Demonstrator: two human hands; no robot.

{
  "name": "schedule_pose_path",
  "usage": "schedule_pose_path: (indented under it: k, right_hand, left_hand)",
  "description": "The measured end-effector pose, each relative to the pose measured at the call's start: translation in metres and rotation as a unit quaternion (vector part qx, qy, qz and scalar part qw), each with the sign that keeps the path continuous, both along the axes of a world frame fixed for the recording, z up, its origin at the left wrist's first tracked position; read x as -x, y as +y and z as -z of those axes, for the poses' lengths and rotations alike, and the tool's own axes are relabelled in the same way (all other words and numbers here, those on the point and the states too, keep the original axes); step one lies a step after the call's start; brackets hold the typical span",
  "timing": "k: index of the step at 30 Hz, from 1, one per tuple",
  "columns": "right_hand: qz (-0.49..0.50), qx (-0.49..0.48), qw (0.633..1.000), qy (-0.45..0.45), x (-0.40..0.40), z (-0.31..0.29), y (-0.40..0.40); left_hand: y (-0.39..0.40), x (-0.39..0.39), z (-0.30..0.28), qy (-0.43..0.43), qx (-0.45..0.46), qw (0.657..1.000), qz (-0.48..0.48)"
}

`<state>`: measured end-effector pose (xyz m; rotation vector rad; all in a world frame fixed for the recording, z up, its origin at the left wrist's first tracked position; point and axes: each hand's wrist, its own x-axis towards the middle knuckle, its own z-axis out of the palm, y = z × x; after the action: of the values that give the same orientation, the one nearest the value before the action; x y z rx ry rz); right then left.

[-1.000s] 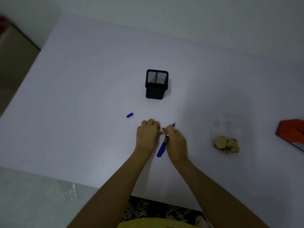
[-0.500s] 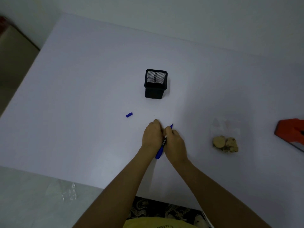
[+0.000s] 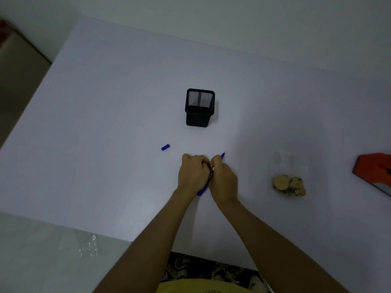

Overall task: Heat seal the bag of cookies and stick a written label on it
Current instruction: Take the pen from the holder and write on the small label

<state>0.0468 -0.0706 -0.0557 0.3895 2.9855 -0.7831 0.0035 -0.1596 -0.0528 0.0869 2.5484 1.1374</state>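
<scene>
Right hand [image 3: 223, 179] grips an uncapped blue marker pen [image 3: 203, 188] — tip raised. Curled left hand [image 3: 193, 174] presses alongside, apparently steadying an unseen label; its hold is unclear.

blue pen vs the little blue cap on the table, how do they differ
The blue pen is long and slim; the blue cap is a short stub. The pen is gripped in the right hand, angled off the table, tip pointing away; the cap lies loose and untouched, left of both hands. Both share the same blue colour.
</scene>
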Motion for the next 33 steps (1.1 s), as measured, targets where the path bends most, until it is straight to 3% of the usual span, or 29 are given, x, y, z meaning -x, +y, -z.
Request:
schedule_pose_path:
  k: [4, 8, 11, 16, 18, 21, 24, 33]
  right_hand:
    - [-0.005, 0.026, 0.999, -0.029, 0.003, -0.005, 0.002]
    - [0.01, 0.038, 0.999, -0.002, 0.01, -0.011, 0.002]
    - [0.127, 0.126, 0.984, 0.024, 0.018, -0.013, 0.0]
    - [0.206, 0.232, 0.95, 0.036, 0.026, -0.012, -0.001]
    - [0.187, 0.229, 0.955, 0.021, 0.022, -0.009, -0.003]
    - [0.143, 0.141, 0.979, 0.038, 0.019, -0.008, -0.009]
    - [0.028, 0.092, 0.995, 0.037, 0.014, 0.002, -0.01]
    - [-0.101, 0.082, 0.991, 0.016, 0.023, 0.003, 0.006]
  left_hand:
    - [0.001, 0.005, 0.004, 0.001, -0.011, 1.0, 0.011]
    - [-0.002, 0.01, 0.005, 0.01, -0.031, 0.999, -0.003]
    - [-0.009, 0.014, 0.001, -0.052, -0.095, 0.994, -0.008]
    - [-0.025, 0.022, -0.001, -0.119, -0.14, 0.983, -0.03]
    - [-0.027, 0.022, 0.001, -0.108, -0.115, 0.987, -0.032]
    - [-0.023, 0.02, 0.005, -0.047, -0.063, 0.997, -0.027]
    - [-0.019, 0.016, 0.009, 0.016, -0.022, 0.999, -0.017]
    - [-0.024, 0.005, 0.025, 0.117, 0.031, 0.993, -0.003]
